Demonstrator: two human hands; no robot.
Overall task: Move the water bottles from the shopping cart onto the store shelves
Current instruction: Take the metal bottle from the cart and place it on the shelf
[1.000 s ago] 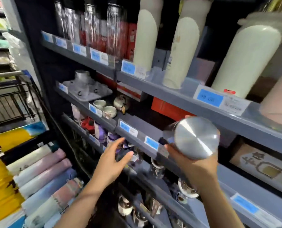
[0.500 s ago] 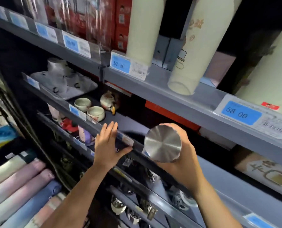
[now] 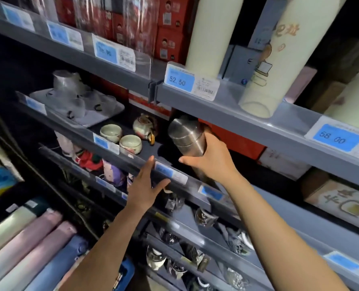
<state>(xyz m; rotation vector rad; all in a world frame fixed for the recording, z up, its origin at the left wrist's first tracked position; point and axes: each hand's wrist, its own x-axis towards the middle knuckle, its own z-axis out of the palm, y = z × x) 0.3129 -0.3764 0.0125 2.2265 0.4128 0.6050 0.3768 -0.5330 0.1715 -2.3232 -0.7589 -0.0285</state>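
My right hand (image 3: 212,158) grips a steel water bottle (image 3: 187,135), upright and slightly tilted, inside the middle shelf just behind its grey front rail (image 3: 132,158). The bottle's base is hidden behind my hand and the rail. My left hand (image 3: 147,185) is flat with straight fingers, touching the rail near a blue price tag (image 3: 164,170). Several pastel water bottles (image 3: 38,242) lie side by side in the shopping cart at the lower left.
Two ceramic cups (image 3: 122,137) and a small teapot (image 3: 144,127) stand left of the steel bottle. A red box (image 3: 237,141) sits behind it. Tall cream bottles (image 3: 273,59) stand on the shelf above. Lower shelves hold small glassware (image 3: 203,217).
My right hand turned the steel bottle from base-toward-me to upright and carried it up and into the middle shelf. My left hand rose to the shelf rail. The view moved closer.
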